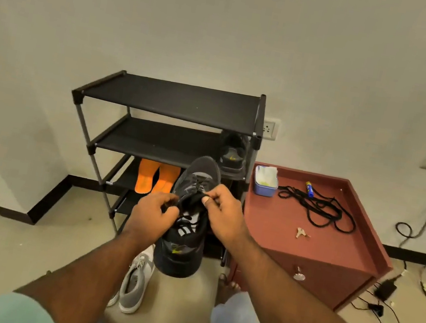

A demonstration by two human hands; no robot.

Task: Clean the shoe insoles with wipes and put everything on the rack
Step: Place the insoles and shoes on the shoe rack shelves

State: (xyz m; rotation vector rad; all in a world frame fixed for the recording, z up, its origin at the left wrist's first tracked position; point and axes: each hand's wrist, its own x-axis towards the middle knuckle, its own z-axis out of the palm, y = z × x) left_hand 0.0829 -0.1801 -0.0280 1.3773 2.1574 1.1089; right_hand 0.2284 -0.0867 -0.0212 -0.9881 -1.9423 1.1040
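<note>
Pale wall and beige floor are seen behind a black rack (113, 141). Two orange insoles (156, 178) are laid on its 3rd shelf; a dark shoe (233, 152) is parked at the right end of the 2nd. Another black shoe (185, 230) is held up in front of the rack: its lace is pinched by the left hand (155, 215) and the right hand (222, 214) at the tongue. On a red cabinet (331, 256) just beside the rack, a wipes tub (265, 183), loose laces (317, 208) & keys (301, 233) are seen. Grey sneakers (135, 283) are left on the floor.
</note>
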